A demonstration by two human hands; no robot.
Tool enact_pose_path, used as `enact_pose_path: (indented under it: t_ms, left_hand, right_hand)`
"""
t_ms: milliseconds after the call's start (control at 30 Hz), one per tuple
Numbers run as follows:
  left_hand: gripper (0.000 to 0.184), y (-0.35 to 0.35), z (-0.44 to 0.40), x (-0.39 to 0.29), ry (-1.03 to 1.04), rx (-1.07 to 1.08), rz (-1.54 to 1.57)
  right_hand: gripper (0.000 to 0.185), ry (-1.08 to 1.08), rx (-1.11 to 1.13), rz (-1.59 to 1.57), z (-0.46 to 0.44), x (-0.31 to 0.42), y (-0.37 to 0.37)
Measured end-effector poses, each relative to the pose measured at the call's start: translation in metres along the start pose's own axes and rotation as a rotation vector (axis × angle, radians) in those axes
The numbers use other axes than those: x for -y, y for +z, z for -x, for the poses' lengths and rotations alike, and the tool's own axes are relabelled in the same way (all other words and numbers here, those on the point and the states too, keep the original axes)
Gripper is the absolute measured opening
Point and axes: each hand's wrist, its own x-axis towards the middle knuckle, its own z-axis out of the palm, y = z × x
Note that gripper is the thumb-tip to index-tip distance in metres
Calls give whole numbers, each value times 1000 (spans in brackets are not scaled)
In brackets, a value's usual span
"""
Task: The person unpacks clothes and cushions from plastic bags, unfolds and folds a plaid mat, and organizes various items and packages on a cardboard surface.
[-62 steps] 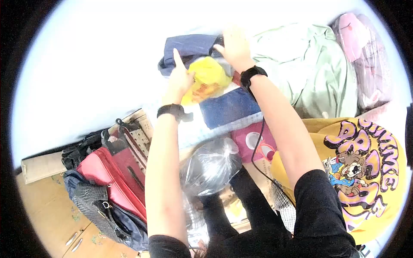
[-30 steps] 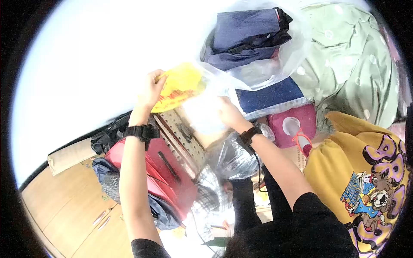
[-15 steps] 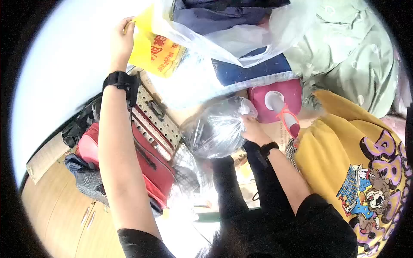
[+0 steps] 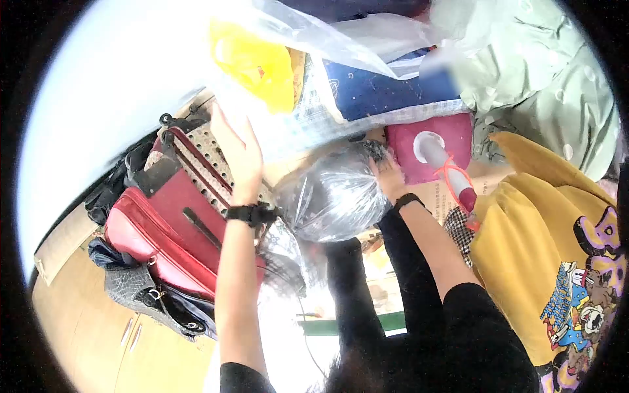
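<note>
My left hand (image 4: pixel 237 150) is held with its fingers stretched out and apart, above the dotted case beside the red suitcase (image 4: pixel 170 223). Nothing is in it. Against the right side of a clear plastic bag (image 4: pixel 331 196) rests my right hand (image 4: pixel 388 171), its fingers partly spread on the bag's dark, knotted-looking end; whether they grip it is hard to tell. A crumpled yellow bag (image 4: pixel 255 62) lies above my left hand on the pale checked cloth.
A blue folded item (image 4: pixel 380 88) lies under clear plastic at the top. To its right is green fabric (image 4: pixel 557 85). A magenta item (image 4: pixel 426 147) sits beside the plastic bag, with a yellow printed bag (image 4: pixel 531 236) at the right and wooden cabinet doors (image 4: pixel 85 314) lower left.
My left hand has let go of the yellow bag and come down and right, its fingers now spread. The yellow bag lies crumpled. My right hand remains at the clear bag.
</note>
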Motion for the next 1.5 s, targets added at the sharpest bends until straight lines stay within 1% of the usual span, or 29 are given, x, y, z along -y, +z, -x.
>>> enact_pose_path:
  t_ms: [33,67,133,200,233,300,333,367,400,433,467,500,533,600,633,667,700,733,767,833,867,933,1000,1067,1200,1267,1333,1433,1500]
  left_hand:
    - [56,2,27,0,-85,36,18]
    - [57,5,55,0,-168,67,38]
    - [63,10,121,7,-289,256,14]
    - [74,10,184,3,-476,521,12]
    - [82,11,216,9,-455,580,12]
    - [93,4,266,8,-419,678,20]
    - [98,-4,281,2,-403,714,26]
    - [100,-12,289,-5,-435,753,63]
    - [102,-21,298,-11,-463,794,96]
    - [103,-23,320,-6,-420,671,80]
    - [84,-28,334,-3,-579,503,152]
    - [81,-48,347,-3,-591,420,163]
    - [78,-70,357,-7,-603,335,176]
    - [79,-118,357,-39,-875,115,498]
    - [87,-129,377,-36,-916,30,577]
    - [87,-139,390,-33,-911,19,593]
    - [89,-149,397,-31,-850,55,480]
    - [91,-155,397,-29,-785,84,372]
    - [85,-168,383,-37,-741,85,355]
    - [84,-185,353,-36,-644,91,409]
    - [84,-190,336,-31,-600,80,445]
    - [83,-199,309,-21,-546,108,515]
    - [82,-207,284,-12,-539,193,596]
    - [81,-215,254,-2,-550,269,662]
    - [79,-226,205,13,-530,361,701]
    - [79,-218,162,20,-511,408,710]
    - [78,-196,107,28,-474,433,724]
    - [76,-152,40,41,-458,478,742]
    - [75,-132,26,33,-478,509,757]
  right_hand:
    - [42,136,86,-249,2,0,-38]
    - [42,128,78,-246,2,3,-39]
    - [30,124,227,-445,16,4,-39]
    - [22,-28,143,-507,41,3,-72]
    - [19,-46,177,-570,50,0,-93]
    - [25,-218,67,-736,77,12,-146]
    - [29,-277,25,-779,91,29,-164]
    - [31,-340,158,-787,98,53,-169]
    - [34,-471,71,-876,111,80,-184]
    - [36,-458,310,-900,117,110,-216]
    - [35,-572,166,-939,127,137,-217]
    - [24,-569,179,-1051,132,167,-223]
    - [14,-655,147,-989,133,187,-224]
    - [12,-627,117,-1016,134,215,-259]
    - [12,-629,115,-1002,136,225,-281]
    - [12,-624,84,-1020,138,231,-307]
    - [13,-620,47,-1034,143,239,-332]
    - [13,-624,36,-1003,151,247,-356]
    - [13,-645,45,-985,160,254,-379]
    - [14,-724,45,-1013,175,270,-438]
    - [14,-752,-78,-1005,177,279,-456]
    - [13,-857,-118,-1045,174,290,-512]
    - [11,-862,-248,-1100,163,298,-558]
    - [13,-976,-381,-1115,137,306,-588]
    - [17,-1194,-479,-1268,73,317,-614]
    - [15,-1070,-436,-1259,52,292,-627]
    - [14,-984,-695,-1128,17,255,-622]
    - [13,-685,-684,-1008,-5,186,-622]
    - [14,-725,-698,-999,-10,165,-619]
